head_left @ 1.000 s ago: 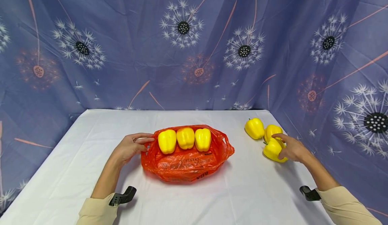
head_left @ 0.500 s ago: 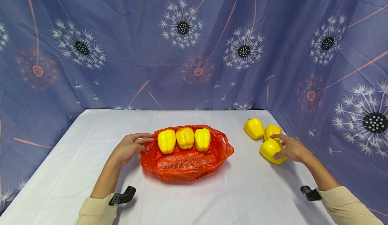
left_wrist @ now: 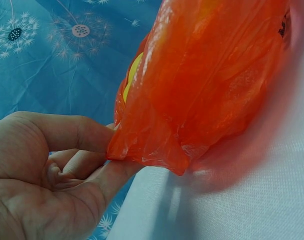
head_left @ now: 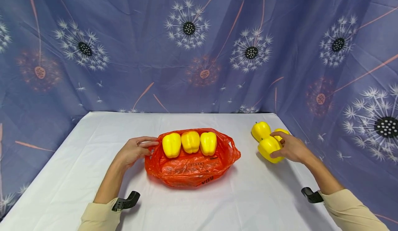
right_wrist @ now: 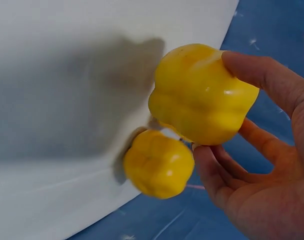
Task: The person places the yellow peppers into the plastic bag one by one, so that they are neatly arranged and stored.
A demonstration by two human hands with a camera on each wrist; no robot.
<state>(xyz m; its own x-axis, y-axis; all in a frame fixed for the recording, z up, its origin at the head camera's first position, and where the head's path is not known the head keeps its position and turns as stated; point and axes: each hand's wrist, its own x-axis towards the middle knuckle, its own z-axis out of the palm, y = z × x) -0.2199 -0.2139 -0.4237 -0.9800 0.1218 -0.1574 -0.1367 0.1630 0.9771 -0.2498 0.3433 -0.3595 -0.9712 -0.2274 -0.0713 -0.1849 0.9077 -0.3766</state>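
Note:
My left hand point(head_left: 134, 152) pinches the left end of a red plastic bag point(head_left: 192, 179) between thumb and fingers, as the left wrist view shows closely. Three yellow bell peppers point(head_left: 190, 141) sit in a row inside the bag's open mouth. On the right, my right hand point(head_left: 291, 148) grips another yellow bell pepper point(right_wrist: 202, 95) with the thumb on one side and fingers on the other. In the right wrist view this pepper appears held off the white cloth. Behind it are two more yellow peppers, one at the back point(head_left: 260, 130) and one partly hidden by my hand point(head_left: 282, 133).
A white cloth point(head_left: 236, 203) covers the table. A blue curtain with dandelion prints point(head_left: 140, 51) hangs behind it and along the sides. Black straps with camera mounts point(head_left: 125, 202) are on both wrists.
The right hand has moved left with the gripped pepper, which has shifted left and slightly up in view, away from its earlier spot. My left hand and the bag stay put.

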